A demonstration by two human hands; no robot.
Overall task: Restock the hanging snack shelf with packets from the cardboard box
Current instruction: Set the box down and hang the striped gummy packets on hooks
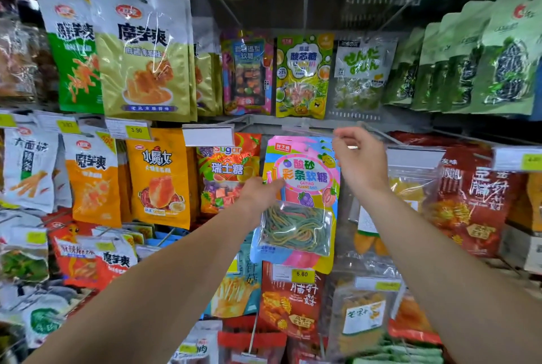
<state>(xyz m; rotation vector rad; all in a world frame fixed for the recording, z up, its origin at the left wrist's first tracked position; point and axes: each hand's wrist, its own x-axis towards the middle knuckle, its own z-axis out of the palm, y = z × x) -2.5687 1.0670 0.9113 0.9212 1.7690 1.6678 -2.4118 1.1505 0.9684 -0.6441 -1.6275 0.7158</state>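
A colourful packet of sour strip candy, pink, blue and yellow with a clear window showing striped strips, hangs in the middle of the snack shelf. My left hand grips its left edge at mid-height. My right hand is raised at the packet's top right corner, fingers curled and pinching around the metal hook and the clear label strip there. The cardboard box is out of view.
Hanging packets crowd every side: yellow and orange konjac snacks at left, a Sugar candy packet beside the held one, green seed bags upper right, red mushroom packs at right. Price tags and hooks stick out between rows.
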